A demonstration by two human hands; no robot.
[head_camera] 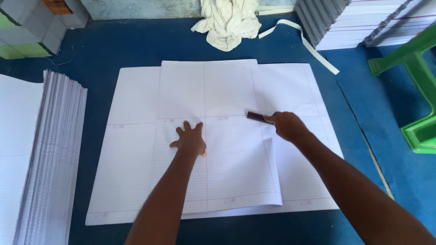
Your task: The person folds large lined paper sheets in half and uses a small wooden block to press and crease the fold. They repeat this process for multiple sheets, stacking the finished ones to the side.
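Both hands work on a large ruled sheet of paper spread on a blue floor covering. The left hand (190, 139) lies flat with its fingers spread, palm pressing down on the folded sheet (227, 136) near its middle. The right hand (286, 125) is closed around a small dark flat tool (255, 116), whose free end points left and rests on the paper close to the sheet's right edge; the hand grips it in a loose fist, thumb side up.

The folded sheet lies on top of a wider stack of ruled sheets (131, 149), which shows on both sides of it and along the bottom. Its lower right corner curls up a little off the stack beneath. All of this rests on the blue mat (113, 50), roughly in the centre of the view.

At the left edge stands a thick pile of ruled paper (50, 159), its edges fanned slightly. A crumpled cream cloth (227, 22) lies just beyond the top of the sheets, with a white paper strip (313, 50) trailing to its right. Bound paper blocks (354, 22) are stacked at the upper right, and a green plastic stool (418, 90) sits at the right edge.
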